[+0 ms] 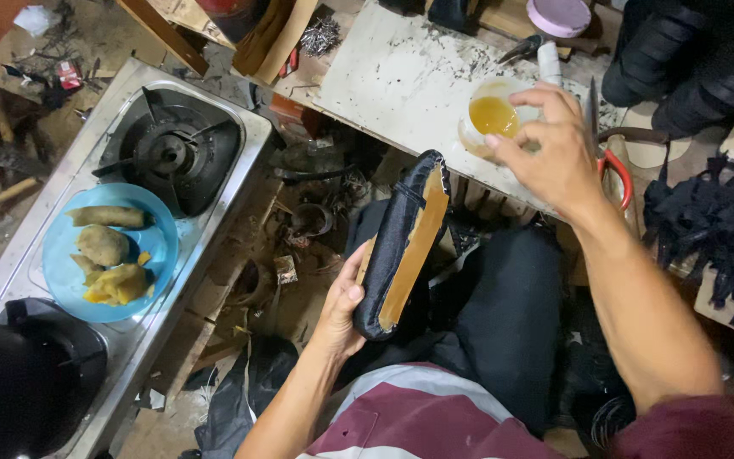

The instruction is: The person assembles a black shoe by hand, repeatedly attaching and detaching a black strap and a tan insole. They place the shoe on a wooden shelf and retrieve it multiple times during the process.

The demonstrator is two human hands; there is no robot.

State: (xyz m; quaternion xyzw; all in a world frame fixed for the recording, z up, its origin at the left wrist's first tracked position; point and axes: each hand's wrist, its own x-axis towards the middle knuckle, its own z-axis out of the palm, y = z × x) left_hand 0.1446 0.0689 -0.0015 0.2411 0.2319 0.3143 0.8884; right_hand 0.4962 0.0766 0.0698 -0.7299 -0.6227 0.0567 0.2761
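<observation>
My left hand [339, 308] grips a black shoe upper [394, 229] turned sole-side up, showing a tan insole strip [415, 246] along its right edge. It is held over my lap. My right hand [550, 144] reaches forward to a small white cup of amber glue [493, 115] on the worn white board [401, 68]. Its fingers curl over the cup's near rim, and whatever they pinch is hidden.
A two-burner metal stove [172, 153] stands at the left with a blue plate of cooked food [65, 263] and a black pot [19, 382]. Red-handled scissors [620, 174], black shoes [681, 59], black fabric scraps [715, 229] and a pink lid [559, 15] lie at the right.
</observation>
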